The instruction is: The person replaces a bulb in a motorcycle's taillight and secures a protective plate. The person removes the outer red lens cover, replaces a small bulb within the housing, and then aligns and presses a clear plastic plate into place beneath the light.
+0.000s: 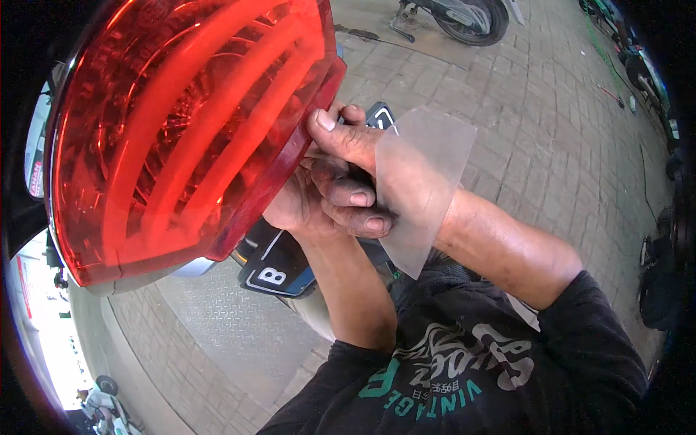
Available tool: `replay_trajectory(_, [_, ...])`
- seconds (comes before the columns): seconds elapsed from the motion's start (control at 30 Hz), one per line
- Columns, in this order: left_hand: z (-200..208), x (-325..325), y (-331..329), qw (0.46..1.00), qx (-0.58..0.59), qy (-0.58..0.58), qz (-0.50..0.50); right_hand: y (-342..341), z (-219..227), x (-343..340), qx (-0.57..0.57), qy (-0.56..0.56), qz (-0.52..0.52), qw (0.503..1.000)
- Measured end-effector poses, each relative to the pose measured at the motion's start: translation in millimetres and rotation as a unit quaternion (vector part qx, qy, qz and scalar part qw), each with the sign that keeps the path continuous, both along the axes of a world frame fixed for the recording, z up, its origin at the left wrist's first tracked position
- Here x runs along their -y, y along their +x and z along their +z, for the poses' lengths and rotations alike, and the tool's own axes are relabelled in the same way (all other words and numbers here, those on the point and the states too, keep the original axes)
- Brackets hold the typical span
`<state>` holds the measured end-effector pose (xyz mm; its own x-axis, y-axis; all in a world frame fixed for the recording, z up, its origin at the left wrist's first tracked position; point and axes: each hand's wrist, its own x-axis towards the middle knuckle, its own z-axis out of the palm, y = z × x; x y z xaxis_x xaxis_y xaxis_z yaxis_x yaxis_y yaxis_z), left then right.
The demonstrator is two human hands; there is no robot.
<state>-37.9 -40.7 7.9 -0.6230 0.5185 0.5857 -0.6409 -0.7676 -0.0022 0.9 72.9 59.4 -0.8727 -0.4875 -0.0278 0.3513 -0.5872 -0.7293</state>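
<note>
A large red tail light [196,145] with curved lighter bands fills the upper left. My right hand [348,163] is at its right edge, with the thumb on the red rim and the dirty fingers curled back toward the palm. A translucent plastic sheet [424,196] is tucked at those curled fingertips and lies across my right wrist. The wrist and palm heel of my left hand [290,206] show below the right hand, close against the light's edge. Its fingers are mostly hidden behind the light and the right hand.
A black licence plate [279,272] sits under the tail light. Behind it a ribbed metal panel [232,326] lies on the brick paving [536,116]. A motorcycle wheel [475,22] stands at the top, more vehicles line the right rim, and a white motorcycle [105,409] is at lower left.
</note>
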Motion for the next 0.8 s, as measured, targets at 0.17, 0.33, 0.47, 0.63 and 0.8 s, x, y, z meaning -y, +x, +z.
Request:
replay_trajectory(0.17, [-28,5,-34,0.986,-0.161,0.042,-0.012,1,2,2,-0.003,-0.002,0.014,1.0])
replay_trajectory(0.33, [5,-2,-6,0.997,-0.016,-0.03,0.062,-1,5,-2,0.024,-0.009,0.017,1.0])
replay_trajectory(0.47, [-6,-4,-18,0.993,-0.015,0.014,0.114,2,10,-1,0.032,0.028,0.029,0.999])
replay_trajectory(0.63, [-19,2,-34,0.993,-0.009,-0.004,0.114,1,10,-3,0.03,0.06,0.02,0.998])
replay_trajectory(0.8, [-28,8,-32,0.981,0.052,-0.055,0.181,4,15,-1,0.048,0.069,0.017,0.996])
